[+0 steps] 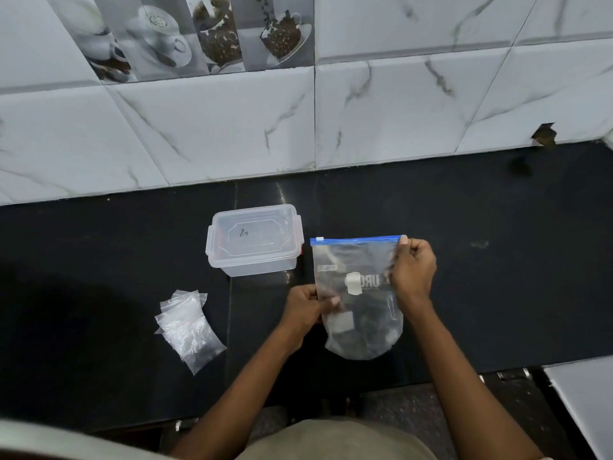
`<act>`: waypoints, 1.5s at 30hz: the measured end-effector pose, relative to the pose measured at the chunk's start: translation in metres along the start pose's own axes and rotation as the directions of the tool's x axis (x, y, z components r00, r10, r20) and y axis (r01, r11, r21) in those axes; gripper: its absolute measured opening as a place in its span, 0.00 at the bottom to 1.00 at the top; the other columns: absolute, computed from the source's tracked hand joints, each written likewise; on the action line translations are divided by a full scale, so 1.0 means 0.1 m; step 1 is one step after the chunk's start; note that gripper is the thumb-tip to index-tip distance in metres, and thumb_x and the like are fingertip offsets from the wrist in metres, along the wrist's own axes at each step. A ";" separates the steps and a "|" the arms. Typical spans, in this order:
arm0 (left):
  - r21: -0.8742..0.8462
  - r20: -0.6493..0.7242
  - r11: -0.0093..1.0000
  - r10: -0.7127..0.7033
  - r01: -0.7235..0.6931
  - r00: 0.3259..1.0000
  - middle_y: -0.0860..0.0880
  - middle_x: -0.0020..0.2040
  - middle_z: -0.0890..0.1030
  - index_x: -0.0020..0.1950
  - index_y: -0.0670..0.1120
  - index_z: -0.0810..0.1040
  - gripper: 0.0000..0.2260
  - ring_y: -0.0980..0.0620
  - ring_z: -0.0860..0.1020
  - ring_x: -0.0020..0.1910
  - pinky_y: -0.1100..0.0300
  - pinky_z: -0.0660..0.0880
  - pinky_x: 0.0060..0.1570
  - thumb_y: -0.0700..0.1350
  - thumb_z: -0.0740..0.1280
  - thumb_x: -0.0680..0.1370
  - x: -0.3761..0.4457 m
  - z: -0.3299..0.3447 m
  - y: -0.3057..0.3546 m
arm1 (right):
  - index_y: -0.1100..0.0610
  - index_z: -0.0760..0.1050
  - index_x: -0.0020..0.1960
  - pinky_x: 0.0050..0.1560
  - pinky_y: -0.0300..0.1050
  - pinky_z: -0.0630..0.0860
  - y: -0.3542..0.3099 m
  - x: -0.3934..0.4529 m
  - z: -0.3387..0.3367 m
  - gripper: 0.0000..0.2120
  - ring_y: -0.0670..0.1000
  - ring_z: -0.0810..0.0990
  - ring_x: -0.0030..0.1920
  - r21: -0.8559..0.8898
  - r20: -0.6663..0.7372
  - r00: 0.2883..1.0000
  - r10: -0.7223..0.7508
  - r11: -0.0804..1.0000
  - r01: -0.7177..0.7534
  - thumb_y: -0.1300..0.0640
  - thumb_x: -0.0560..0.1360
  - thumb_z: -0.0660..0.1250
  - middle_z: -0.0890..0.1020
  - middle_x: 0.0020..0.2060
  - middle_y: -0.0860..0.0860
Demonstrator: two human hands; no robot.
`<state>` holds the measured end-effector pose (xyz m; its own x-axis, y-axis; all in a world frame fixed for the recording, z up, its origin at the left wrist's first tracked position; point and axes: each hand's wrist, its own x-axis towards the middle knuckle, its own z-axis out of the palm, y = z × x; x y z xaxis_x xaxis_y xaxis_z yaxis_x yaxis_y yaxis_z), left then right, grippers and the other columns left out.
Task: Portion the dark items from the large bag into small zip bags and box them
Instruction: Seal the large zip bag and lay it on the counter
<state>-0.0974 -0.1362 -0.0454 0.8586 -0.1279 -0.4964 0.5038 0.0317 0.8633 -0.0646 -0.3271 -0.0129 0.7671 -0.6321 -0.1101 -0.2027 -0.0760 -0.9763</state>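
Large bag (358, 293) stands on the table (497, 260), beside the box (253, 242). Left hand (306, 308) grip pinches its side, right hand (413, 268) its zip corner; better pull the blue zip (358, 240) slowly, bag upright.

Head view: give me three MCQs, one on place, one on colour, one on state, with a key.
1. Where does the stack of small zip bags lie?
A. Inside the box
B. On the counter, left of the large bag
C. Under the right hand

2. What colour is the large bag's zip strip?
A. Blue
B. Red
C. Green

3. How is the clear plastic box?
A. Lid off
B. Tipped on its side
C. Upright, lid on

Key: 1 B, the stack lies apart from the box on the dark counter. 2 A, a blue band runs along its top. 3 C, the lid sits flat on top.
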 end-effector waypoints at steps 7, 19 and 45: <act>-0.059 -0.057 0.994 0.089 -0.093 0.994 0.43 0.44 0.87 0.55 0.39 0.82 0.07 0.50 0.84 0.41 0.52 0.81 0.48 0.33 0.70 0.78 0.04 -0.11 0.13 | 0.58 0.75 0.49 0.52 0.54 0.79 0.14 0.01 -0.08 0.10 0.49 0.78 0.42 -0.114 -0.054 0.997 0.047 0.992 -0.052 0.50 0.81 0.65 0.79 0.38 0.48; 0.106 -0.282 0.893 0.449 -0.437 0.848 0.48 0.45 0.82 0.48 0.46 0.78 0.12 0.55 0.79 0.45 0.57 0.75 0.48 0.30 0.62 0.80 0.09 -0.08 0.23 | 0.51 0.68 0.70 0.50 0.45 0.82 0.17 -0.07 -0.29 0.36 0.51 0.85 0.52 0.084 0.655 0.755 -0.022 0.995 -0.044 0.70 0.69 0.77 0.83 0.55 0.54; 0.066 -0.567 0.937 0.318 -0.343 0.760 0.51 0.38 0.78 0.44 0.38 0.77 0.15 0.53 0.74 0.39 0.53 0.75 0.45 0.43 0.58 0.85 0.18 0.13 0.06 | 0.60 0.75 0.50 0.32 0.47 0.79 0.34 -0.19 -0.13 0.07 0.54 0.81 0.39 0.037 0.272 0.945 0.179 0.980 -0.196 0.57 0.83 0.64 0.83 0.44 0.60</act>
<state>-0.0807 -0.1511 -0.0481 0.8662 0.4750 -0.1550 0.1718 0.0082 0.9851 -0.0939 -0.3273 -0.0412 0.8547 -0.4010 -0.3297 -0.3266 0.0782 -0.9419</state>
